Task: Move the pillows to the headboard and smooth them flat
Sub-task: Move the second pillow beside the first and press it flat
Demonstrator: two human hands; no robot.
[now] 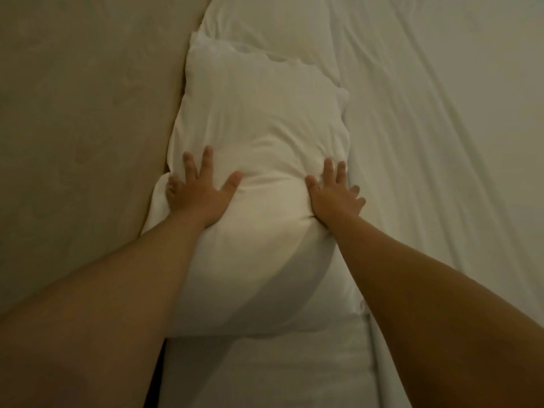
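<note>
Pressing down on the near pillow (259, 160) with both palms; left hand (200, 192) and right hand (334, 195) are lying flat, fingers spread wide, neither grip closing on the fabric. Spread fingers are likely distributing load to flatten the filling. Beyond the fingertips the pillow is running lengthwise against the beige headboard (88, 113), outboard of the left hand. A bulge is standing between the palms and back toward the wrists. A second pillow (265, 25) is lying farther ahead. Outboard of the right hand, the wrinkled sheet (441, 142) is lying bare.
</note>
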